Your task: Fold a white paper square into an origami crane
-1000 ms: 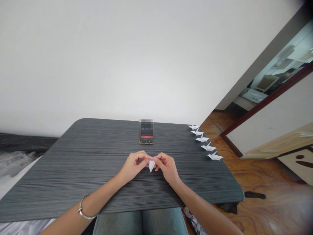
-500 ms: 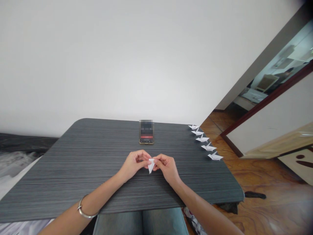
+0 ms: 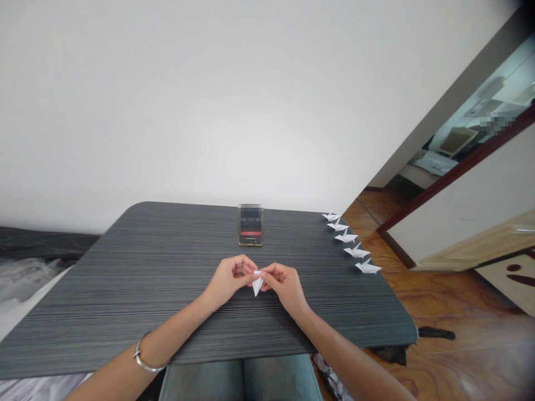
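Observation:
A small piece of folded white paper (image 3: 257, 286), narrowing to a point at its lower end, is held between both hands above the dark table (image 3: 167, 289). My left hand (image 3: 230, 278) pinches its upper left side between thumb and fingers. From the other side, my right hand (image 3: 284, 284) is closed on it, with the thumb pressed near the top edge. The fingertips hide part of the upper folds. Along the table's right edge stand several white folded paper birds (image 3: 346, 238) in a slanting row.
Behind my hands, a phone (image 3: 251, 227) with a partly blurred screen stands near the white wall (image 3: 251, 111). A dark strap-like thing (image 3: 436, 333) sticks out past the right front corner. Right of the table are a wooden floor (image 3: 460, 312) and a doorway.
My right thumb has shifted slightly left and over the top of the folded paper. My left hand stays nearly still, and the birds and phone have not moved.

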A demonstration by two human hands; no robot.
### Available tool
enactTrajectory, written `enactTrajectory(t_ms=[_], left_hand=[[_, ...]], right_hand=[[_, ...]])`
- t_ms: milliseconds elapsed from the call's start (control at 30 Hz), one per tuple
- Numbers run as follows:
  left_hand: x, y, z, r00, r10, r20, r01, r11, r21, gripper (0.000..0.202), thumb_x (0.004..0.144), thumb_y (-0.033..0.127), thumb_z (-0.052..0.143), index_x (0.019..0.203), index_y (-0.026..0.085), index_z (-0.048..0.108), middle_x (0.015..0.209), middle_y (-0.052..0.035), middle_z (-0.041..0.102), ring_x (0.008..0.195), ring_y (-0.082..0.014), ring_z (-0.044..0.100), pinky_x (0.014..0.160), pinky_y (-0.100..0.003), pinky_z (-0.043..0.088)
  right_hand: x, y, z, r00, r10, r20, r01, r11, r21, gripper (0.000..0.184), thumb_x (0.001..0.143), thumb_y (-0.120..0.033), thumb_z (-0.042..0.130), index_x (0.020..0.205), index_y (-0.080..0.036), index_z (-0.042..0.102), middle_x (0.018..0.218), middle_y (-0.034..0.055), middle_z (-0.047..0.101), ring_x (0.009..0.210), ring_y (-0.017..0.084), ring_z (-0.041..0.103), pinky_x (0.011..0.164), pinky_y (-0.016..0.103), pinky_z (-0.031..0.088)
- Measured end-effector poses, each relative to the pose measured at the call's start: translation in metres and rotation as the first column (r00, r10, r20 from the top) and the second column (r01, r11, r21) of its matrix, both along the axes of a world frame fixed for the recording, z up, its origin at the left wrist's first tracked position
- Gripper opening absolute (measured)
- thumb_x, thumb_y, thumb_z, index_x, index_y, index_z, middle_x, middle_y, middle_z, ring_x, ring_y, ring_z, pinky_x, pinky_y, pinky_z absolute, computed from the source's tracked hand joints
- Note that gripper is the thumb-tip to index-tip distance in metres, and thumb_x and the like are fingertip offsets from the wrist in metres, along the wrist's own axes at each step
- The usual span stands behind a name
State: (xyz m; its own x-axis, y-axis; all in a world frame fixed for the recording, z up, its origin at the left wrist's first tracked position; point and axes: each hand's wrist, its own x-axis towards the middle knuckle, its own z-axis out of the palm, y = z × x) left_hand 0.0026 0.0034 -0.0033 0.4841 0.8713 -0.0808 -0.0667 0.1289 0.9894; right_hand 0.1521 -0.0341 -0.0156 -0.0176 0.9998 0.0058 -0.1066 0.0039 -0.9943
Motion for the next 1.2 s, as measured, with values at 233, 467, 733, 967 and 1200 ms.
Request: enactTrajectory(t_ms=[233,467,733,967,1200], left_hand=[[0.0016,-0.0011,-0.0019,1.000,-0.001,-0.016,0.001,1.000,-0.008,0.023,0.061,0.023,0.069,0.073,0.011,0.055,0.059,0.0020,0.058,0.052,-0.0074,0.055,0.056,-0.021,0.046],[0.0013,-0.0014,-0.0020,0.999,-0.032,0.000,0.032,0.999,0.031,0.022,0.067,0.028,0.064,0.077,0.010,0.056,0.063,-0.0004,0.059,0.055,-0.0089,0.055,0.054,-0.021,0.047],[-0.0007,-0.0011,0.0000,0.998,-0.062,-0.019,0.064,0.991,0.118,0.021,0.071,0.025,0.059,0.086,0.011,0.057,0.072,-0.0034,0.060,0.065,-0.0112,0.057,0.055,-0.021,0.048],[0.0042,-0.0057,-0.0003,0.997,-0.023,-0.078,0.033,0.990,0.137,0.016,0.067,0.025,0.062,0.073,0.011,0.058,0.068,-0.0021,0.059,0.062,-0.0112,0.056,0.055,-0.022,0.048],[0.0016,-0.0023,-0.0023,0.992,0.050,-0.115,-0.030,0.985,0.168,0.019,0.071,0.029,0.058,0.080,0.012,0.057,0.064,-0.0004,0.056,0.057,-0.0097,0.052,0.053,-0.021,0.046]], right_hand=[[0.0007,-0.0001,0.0006,0.999,0.002,0.037,-0.002,1.000,0.008,0.018,0.068,-0.032,0.063,0.065,-0.014,0.063,0.052,0.0001,0.063,0.045,0.011,0.057,0.047,0.023,0.050],[0.0011,0.0022,0.0016,1.000,-0.007,-0.030,0.006,0.999,-0.031,0.019,0.066,-0.033,0.065,0.064,-0.014,0.063,0.054,-0.0002,0.064,0.045,0.009,0.056,0.046,0.021,0.049],[0.0038,0.0048,-0.0026,0.983,-0.016,-0.180,-0.009,0.991,-0.136,0.019,0.067,-0.033,0.064,0.068,-0.014,0.061,0.056,-0.0005,0.063,0.045,0.008,0.055,0.047,0.019,0.047],[0.0008,0.0041,-0.0011,0.984,-0.009,-0.181,-0.021,0.987,-0.161,0.022,0.064,-0.034,0.067,0.069,-0.015,0.058,0.054,-0.0020,0.060,0.044,0.008,0.055,0.043,0.018,0.045],[-0.0034,0.0059,-0.0072,0.987,-0.056,-0.148,0.033,0.988,-0.152,0.024,0.062,-0.035,0.067,0.068,-0.014,0.058,0.055,-0.0021,0.059,0.044,0.007,0.054,0.043,0.018,0.048]])
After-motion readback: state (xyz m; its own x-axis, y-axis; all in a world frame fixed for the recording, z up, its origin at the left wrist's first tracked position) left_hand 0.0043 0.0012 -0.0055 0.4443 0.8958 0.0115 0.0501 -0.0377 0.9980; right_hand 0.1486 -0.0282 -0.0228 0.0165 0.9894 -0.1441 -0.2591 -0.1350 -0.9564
